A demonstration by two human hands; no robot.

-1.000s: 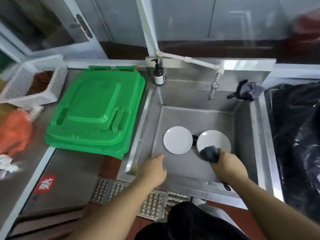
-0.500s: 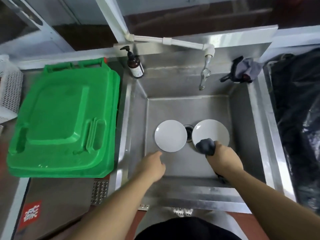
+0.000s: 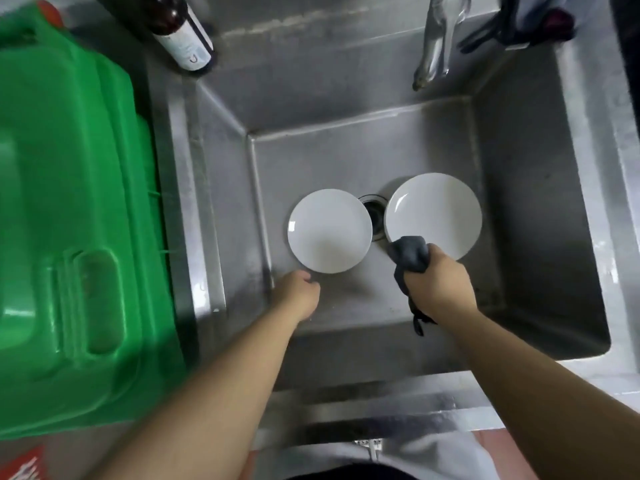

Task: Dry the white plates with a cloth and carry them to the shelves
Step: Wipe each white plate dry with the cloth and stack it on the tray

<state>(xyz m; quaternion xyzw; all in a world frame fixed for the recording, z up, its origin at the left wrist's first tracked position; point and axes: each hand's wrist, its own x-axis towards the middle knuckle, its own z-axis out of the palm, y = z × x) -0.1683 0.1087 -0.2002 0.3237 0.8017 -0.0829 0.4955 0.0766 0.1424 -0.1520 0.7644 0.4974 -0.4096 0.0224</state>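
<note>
Brown bottle (image 3: 183, 32), pale label with one legible "J"

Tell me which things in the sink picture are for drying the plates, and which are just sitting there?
For the job: left plate, right plate, cloth gripped in the right hand, left hand by the left plate.

Just there: green lid, bottle, tap, drain, sink.

two white plates (image 3: 329, 231) (image 3: 433, 213), one cloth (image 3: 410, 258), one bottle (image 3: 183, 32), two hands (image 3: 299, 294) (image 3: 438, 284)
</note>
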